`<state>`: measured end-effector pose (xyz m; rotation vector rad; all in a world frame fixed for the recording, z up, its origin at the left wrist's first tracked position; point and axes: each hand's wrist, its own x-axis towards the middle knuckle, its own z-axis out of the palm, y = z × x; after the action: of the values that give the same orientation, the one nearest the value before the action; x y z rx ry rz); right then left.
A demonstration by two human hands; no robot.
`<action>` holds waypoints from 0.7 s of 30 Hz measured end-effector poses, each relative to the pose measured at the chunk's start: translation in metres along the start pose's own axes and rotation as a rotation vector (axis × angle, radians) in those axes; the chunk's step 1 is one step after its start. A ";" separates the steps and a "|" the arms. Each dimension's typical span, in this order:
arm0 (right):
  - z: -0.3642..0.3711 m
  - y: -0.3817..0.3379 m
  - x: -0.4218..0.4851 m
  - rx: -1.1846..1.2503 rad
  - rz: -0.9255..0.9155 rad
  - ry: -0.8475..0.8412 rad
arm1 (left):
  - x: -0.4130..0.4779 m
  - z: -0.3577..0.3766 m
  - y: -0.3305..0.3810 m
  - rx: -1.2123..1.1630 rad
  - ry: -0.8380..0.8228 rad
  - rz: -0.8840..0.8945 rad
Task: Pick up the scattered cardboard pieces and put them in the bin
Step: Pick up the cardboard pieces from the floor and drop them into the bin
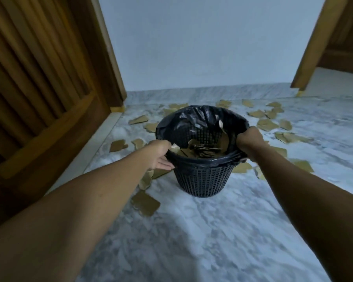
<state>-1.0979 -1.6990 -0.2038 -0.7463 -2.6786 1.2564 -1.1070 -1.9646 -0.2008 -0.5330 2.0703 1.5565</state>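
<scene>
Floor: grey marbled, spreading out on every side of the bin.
Door: slatted wood, standing well to the left of the bin.
Bin: a black mesh basket, upright on the floor, between the two hands.
Liner: a black plastic bag folded over the bin's rim, bunched highest on the far side.
Cardboard in the bin: a shallow heap of brown scraps at the bottom — the bin looks well short of full.
Cardboard pieces: brown scraps lying flat all round the bin. Some lie just beside its base on the left, and many more behind it and to its right.
Relation for the next move: the closest loose scraps lie down and to the left of the bin, below the left hand. That hand is judged the nearer one. The near scrap's longer side runs roughly across the view.
Left hand: grips the bin's left rim, thumb over the top and fingers underneath — no cardboard in it.
Right hand: curled in a fist round the bin's right rim and the liner there, holding no cardboard.
</scene>
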 end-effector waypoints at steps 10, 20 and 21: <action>0.005 -0.006 -0.003 -0.431 -0.217 0.005 | -0.003 -0.013 -0.014 0.168 0.032 0.014; 0.131 -0.117 -0.091 -0.708 -0.807 -0.255 | -0.009 -0.127 -0.060 0.314 0.323 0.083; 0.142 -0.124 -0.101 -0.753 -0.863 -0.258 | -0.009 -0.139 -0.065 0.389 0.363 0.119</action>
<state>-1.0978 -1.9124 -0.1927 0.5856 -3.0603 0.1313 -1.0835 -2.1158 -0.2141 -0.5847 2.6408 1.1293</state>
